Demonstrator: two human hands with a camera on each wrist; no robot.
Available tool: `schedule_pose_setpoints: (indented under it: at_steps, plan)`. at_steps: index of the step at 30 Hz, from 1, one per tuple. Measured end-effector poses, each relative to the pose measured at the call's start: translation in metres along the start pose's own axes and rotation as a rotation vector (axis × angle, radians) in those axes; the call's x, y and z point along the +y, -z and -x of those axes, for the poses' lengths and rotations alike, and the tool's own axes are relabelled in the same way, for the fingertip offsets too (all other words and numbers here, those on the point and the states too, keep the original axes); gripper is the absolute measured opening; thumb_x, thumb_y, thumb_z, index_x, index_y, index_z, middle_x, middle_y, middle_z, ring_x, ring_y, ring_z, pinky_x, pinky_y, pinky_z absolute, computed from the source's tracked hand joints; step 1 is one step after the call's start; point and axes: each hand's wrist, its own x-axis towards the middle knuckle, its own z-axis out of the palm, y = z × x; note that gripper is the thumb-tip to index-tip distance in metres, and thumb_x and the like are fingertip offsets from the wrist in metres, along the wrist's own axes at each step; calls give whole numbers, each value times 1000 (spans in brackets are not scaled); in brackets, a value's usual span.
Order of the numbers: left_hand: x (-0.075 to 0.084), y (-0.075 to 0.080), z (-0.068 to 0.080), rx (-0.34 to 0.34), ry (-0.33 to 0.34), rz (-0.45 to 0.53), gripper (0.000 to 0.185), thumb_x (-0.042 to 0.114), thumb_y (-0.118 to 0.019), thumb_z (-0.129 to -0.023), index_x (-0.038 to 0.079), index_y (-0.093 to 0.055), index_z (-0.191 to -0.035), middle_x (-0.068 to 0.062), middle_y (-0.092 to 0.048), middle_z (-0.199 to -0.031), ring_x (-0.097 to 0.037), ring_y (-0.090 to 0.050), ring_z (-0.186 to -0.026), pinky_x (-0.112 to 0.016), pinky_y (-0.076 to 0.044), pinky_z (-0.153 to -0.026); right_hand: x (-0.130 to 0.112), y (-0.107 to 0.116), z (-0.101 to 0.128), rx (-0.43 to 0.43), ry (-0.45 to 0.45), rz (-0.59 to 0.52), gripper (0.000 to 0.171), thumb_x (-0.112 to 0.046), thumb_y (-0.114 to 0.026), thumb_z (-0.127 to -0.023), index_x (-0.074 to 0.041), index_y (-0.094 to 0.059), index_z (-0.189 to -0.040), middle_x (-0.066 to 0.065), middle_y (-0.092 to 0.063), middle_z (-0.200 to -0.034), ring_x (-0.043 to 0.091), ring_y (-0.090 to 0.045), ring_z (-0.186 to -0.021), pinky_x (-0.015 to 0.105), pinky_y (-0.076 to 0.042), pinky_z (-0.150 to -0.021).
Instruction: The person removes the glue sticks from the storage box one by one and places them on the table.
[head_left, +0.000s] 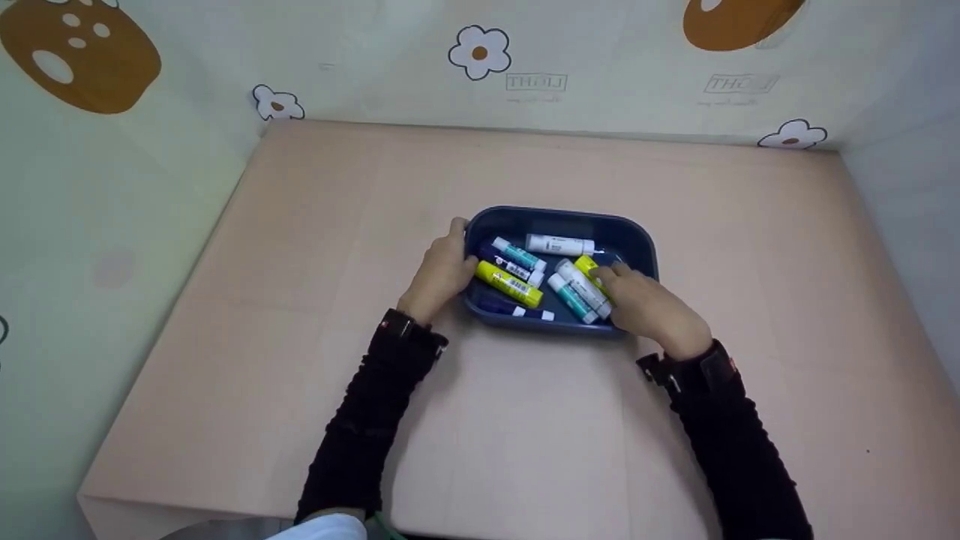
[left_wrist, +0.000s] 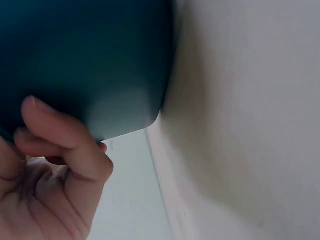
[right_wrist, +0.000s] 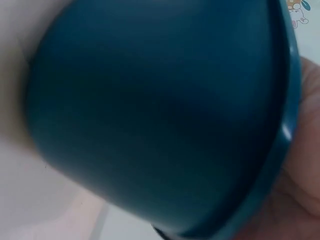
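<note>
A dark blue plastic bin (head_left: 559, 330) holds several glue sticks. My left hand (head_left: 441, 268) grips its left end, thumb at the rim and fingers outside. In the left wrist view the fingers (left_wrist: 55, 122) curl against the outer wall. My right hand (head_left: 649, 309) reaches over the right rim, its fingertips pinching a yellow glue stick (head_left: 587, 266) partly hidden under them. Beside it lie a white glue stick (head_left: 581, 285) and a teal-labelled one (head_left: 570, 298). Another yellow glue stick (head_left: 510, 285) lies at the left, near dark blue ones. The right wrist view mostly shows the bin's outer wall (right_wrist: 150, 110).
A white glue stick (head_left: 559, 244) lies along the bin's far wall. The bin stands on a pale pink-beige table (head_left: 337, 225). Walls with printed flowers (head_left: 480, 52) border the table behind and at the sides.
</note>
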Motion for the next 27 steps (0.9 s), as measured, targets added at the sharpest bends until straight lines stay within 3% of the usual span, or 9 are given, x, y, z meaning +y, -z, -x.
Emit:
schedule_pose_setpoints:
  at_steps: [12,18,23,27]
  plan:
    - [1,2,-3,-38,-7,-25,44,4,-48,-91,4,-32,-132,-26,-54,-125,-31,-59,-107,-42,-48,-87,-3,-2,-1,10,9,32,62,4,-55,-84,-9,-33,-142,31,-47,-128,34,-57,-94,50,-46,-86]
    - [1,1,-2,-42,-14,-19,44,4,-48,-91,4,-32,-131,-26,-54,-125,-32,-58,-108,-42,-48,-88,-4,-2,-1,-15,-5,50,67,-5,-61,-84,-13,-32,-144,29,-52,-121,33,-56,-95,49,-47,-84]
    - [1,1,-1,-37,-7,-6,44,3,-47,-90,4,-32,-131,-27,-55,-123,-33,-59,-106,-43,-48,-86,-2,-3,-2,15,30,52,65,-7,-62,-84,-18,-37,-143,30,-52,-120,24,-54,-74,39,-47,-68]
    - [0,1,-2,-35,0,-9,44,3,-47,-89,4,-32,-131,-27,-55,-122,-33,-59,-104,-43,-48,-85,2,-6,-2,80,77,19,58,-12,-61,-87,-21,-41,-141,27,-52,-109,19,-48,-61,31,-43,-58]
